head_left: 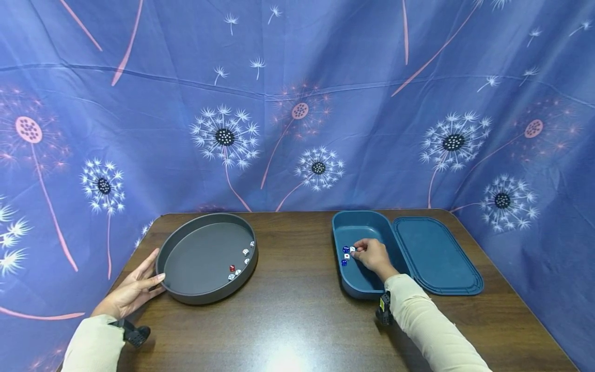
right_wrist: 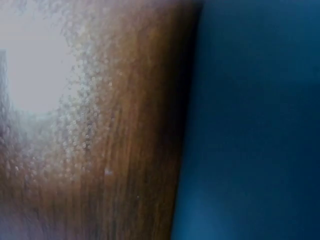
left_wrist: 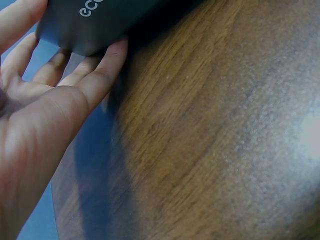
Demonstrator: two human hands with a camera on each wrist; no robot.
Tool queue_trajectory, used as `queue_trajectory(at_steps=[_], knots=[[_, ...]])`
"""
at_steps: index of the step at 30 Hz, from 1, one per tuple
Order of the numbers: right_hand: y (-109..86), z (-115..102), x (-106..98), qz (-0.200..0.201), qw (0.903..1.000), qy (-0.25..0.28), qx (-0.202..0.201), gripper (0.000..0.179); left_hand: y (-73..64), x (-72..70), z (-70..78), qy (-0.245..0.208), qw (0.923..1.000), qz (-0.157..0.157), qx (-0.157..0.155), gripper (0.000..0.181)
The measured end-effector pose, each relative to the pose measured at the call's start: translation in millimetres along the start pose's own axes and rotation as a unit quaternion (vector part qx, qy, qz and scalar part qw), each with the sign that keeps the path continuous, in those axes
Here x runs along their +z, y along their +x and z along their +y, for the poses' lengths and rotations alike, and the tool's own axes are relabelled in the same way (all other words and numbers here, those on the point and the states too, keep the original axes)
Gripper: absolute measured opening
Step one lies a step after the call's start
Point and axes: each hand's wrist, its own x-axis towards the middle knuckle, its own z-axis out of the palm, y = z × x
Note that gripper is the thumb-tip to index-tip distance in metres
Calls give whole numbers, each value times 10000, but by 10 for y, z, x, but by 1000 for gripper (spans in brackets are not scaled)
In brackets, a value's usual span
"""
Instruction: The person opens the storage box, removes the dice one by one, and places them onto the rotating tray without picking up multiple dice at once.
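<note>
A round dark grey pan (head_left: pixel 200 268) stands at the table's left, with a red die (head_left: pixel 232 268) and several white dice (head_left: pixel 245 251) along its right side. My left hand (head_left: pixel 135 289) touches the pan's left side with spread, mostly straight fingers. In the left wrist view, the fingertips (left_wrist: pixel 118 47) meet the pan's lower edge. Over at the right, my right hand (head_left: pixel 373 257) reaches into a blue rectangular bin (head_left: pixel 364 218). Its fingertips pinch a white die (head_left: pixel 352 249). Beside that lie a blue die (head_left: pixel 346 249), another white die (head_left: pixel 346 256) and a second blue die (head_left: pixel 344 262).
A flat blue lid (head_left: pixel 439 256) lies against the bin's right side. Brown wood-grain tabletop (head_left: pixel 297 289) lies between pan and bin, with a bright glare near the front. Behind the table hangs a blue dandelion-print cloth (head_left: pixel 362 129).
</note>
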Motion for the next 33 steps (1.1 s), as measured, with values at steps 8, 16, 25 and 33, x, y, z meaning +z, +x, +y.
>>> queue_trajectory(at_steps=[8,16,25,33], knots=[[-10,1,3,58,10000,-64,23,15,8,-3,-5,81,10000,-7,-11,84],[4,-9,24,159,9998,-124,-18,13,19,-19,-14,-24,10000,-54,70,84],[-4,-14,14,124,9999,-91,23,12,23,-36,-18,44,10000,2,-11,84],[-26,-67,-108,331,9991,37,275,13,34,-38,-4,121,9998,72,-108,85]])
